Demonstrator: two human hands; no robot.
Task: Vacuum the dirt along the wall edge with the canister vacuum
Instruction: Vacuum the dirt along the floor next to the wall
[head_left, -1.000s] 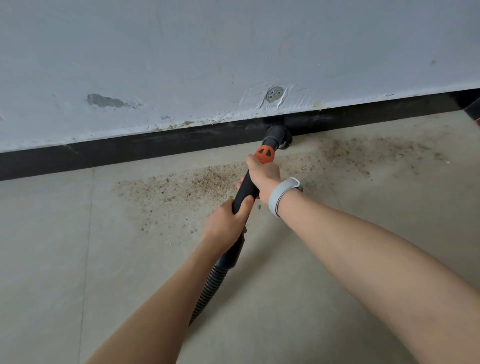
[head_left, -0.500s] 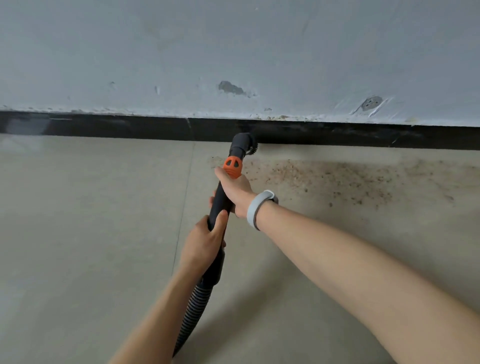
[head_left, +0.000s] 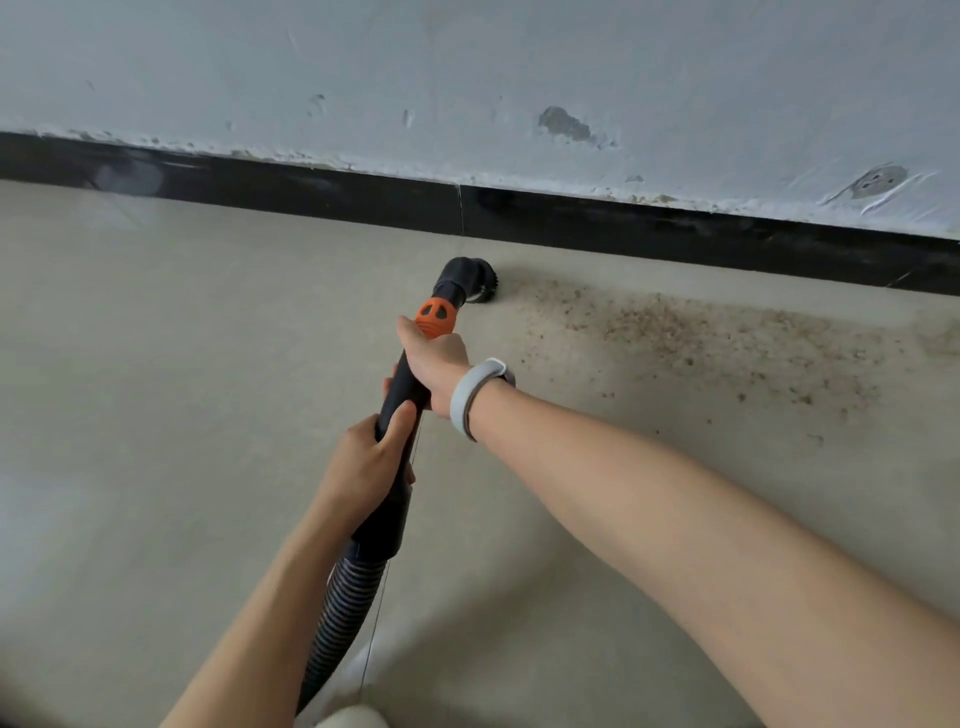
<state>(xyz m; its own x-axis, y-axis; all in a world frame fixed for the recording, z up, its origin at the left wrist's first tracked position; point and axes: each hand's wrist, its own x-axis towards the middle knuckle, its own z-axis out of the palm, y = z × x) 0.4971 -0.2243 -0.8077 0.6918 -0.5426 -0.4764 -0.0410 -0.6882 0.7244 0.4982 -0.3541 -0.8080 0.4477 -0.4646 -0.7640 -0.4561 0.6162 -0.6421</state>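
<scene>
A black vacuum wand (head_left: 402, 387) with an orange collar (head_left: 436, 317) ends in a round brush nozzle (head_left: 470, 280) that rests on the floor, a little short of the black baseboard (head_left: 623, 221). My right hand (head_left: 434, 364) grips the wand just below the collar; a pale band circles that wrist. Lower down, my left hand (head_left: 371, 460) grips the wand above the ribbed hose (head_left: 345, 610). Brown dirt (head_left: 691, 338) is scattered over the floor to the right of the nozzle. The canister is out of view.
A pale scuffed wall (head_left: 467, 78) with chipped patches rises above the baseboard. The beige tiled floor (head_left: 156, 389) to the left of the nozzle shows no dirt. A thin cord (head_left: 379, 613) runs beside the hose.
The nozzle swept left along the baseboard through the dirt, then drew back slightly from the wall. The floor it crossed is now bare. Both hands kept their grip.
</scene>
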